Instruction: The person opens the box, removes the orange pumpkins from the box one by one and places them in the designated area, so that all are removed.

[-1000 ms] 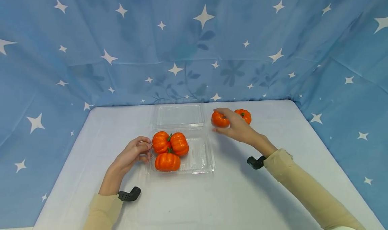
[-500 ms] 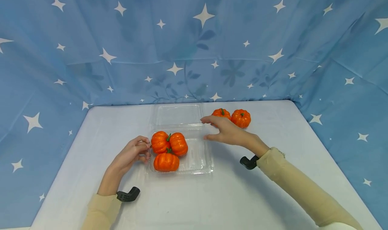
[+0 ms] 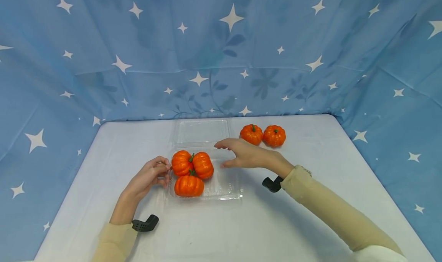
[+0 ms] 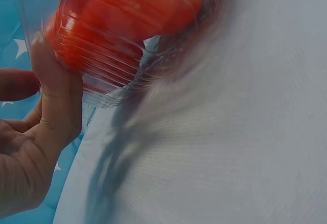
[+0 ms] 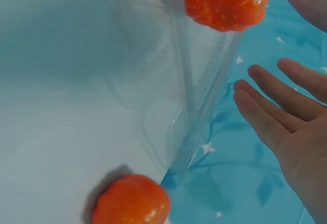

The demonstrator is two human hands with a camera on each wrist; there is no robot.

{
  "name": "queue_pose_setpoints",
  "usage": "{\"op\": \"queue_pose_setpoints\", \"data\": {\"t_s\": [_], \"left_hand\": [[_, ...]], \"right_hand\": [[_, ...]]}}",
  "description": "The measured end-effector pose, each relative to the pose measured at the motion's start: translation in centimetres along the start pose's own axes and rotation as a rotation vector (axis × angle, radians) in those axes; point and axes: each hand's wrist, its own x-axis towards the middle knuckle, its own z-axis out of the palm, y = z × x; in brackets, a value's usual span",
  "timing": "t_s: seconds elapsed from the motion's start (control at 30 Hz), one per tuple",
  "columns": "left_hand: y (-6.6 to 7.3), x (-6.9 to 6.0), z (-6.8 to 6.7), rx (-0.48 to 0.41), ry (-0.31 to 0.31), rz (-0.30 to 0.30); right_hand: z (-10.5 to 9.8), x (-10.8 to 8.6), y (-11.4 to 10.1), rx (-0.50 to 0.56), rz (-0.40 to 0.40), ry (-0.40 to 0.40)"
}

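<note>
A clear plastic clamshell box [image 3: 226, 183] lies open on the table, its lid [image 3: 202, 131] folded back toward the curtain. Three small orange pumpkins sit in its left part: a back-left pumpkin [image 3: 182, 163], a back-right pumpkin [image 3: 203, 165] and a front pumpkin [image 3: 188, 186]. My left hand [image 3: 145, 177] pinches the box's left rim between thumb and finger, as the left wrist view shows. My right hand [image 3: 246, 154] hovers over the box's right side, fingers spread and holding nothing; the right wrist view shows the same hand [image 5: 296, 117] apart from the pumpkins.
Two more orange pumpkins stand side by side behind my right hand: a left one [image 3: 251, 134] and a right one [image 3: 274, 135]. A blue star-patterned curtain [image 3: 221, 55] borders the white table [image 3: 221, 227] at the back and sides.
My right hand has let go of, or withdrawn from, the left loose pumpkin and moved left and nearer, over the box. The loose pumpkins stay in place. My left hand has hardly moved.
</note>
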Motion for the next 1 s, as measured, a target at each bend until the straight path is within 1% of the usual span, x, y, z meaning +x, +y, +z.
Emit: {"op": "queue_pose_setpoints", "data": {"t_s": [0.23,0.53,0.77,0.87,1.0], "left_hand": [[-0.1,-0.4,-0.2,-0.007,0.008,-0.003],[0.1,-0.5,-0.2,-0.004,0.012,0.0],[0.0,-0.2,0.0,-0.008,0.006,-0.01],[0.0,0.0,0.1,-0.011,0.006,-0.007],[-0.1,0.1,0.1,-0.016,0.012,-0.007]], "right_hand": [[0.6,1.7,-1.5,-0.033,-0.014,-0.085],[1.3,3.7,-3.0,-0.084,-0.027,-0.131],[1.9,4.6,-3.5,-0.127,0.016,-0.182],[2.1,4.9,-3.6,-0.142,0.032,-0.186],[2.5,5.3,-3.7,-0.189,0.042,-0.176]]}}
